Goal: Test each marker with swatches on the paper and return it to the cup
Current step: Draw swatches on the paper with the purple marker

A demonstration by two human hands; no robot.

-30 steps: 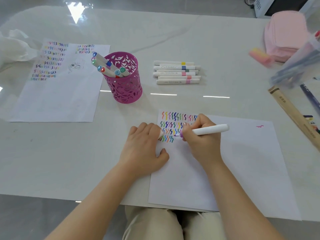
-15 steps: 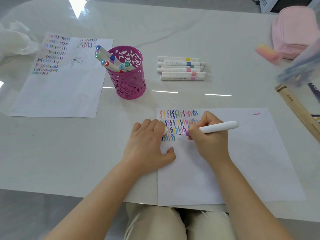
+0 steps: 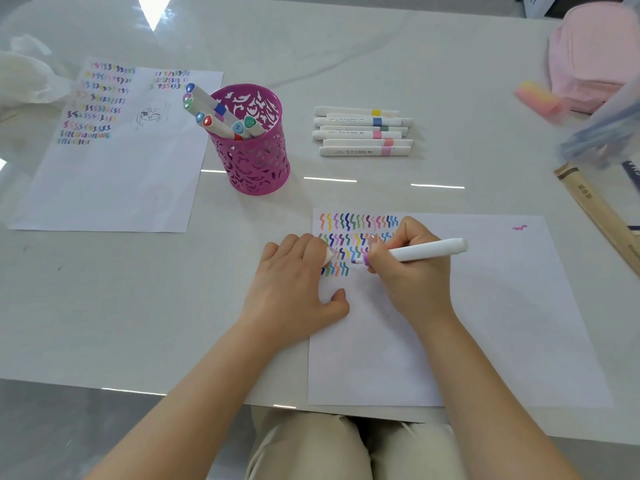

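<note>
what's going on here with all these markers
A person is swatching markers. The right hand grips a white marker, its purple tip down on the paper beside rows of coloured squiggles. The left hand rests on the sheet's left edge and pinches what looks like the cap. Several markers stand in the pink cup; loose markers lie in a row on the table beside it.

Both bare forearms rise from the bottom edge to frame centre. The left hand [image 3: 294, 282] lies knuckles up, fingers curled round a small pale cap [image 3: 328, 255]. The right hand [image 3: 412, 275], just beside it, pinches a white purple-tipped marker [image 3: 426, 251].
</note>
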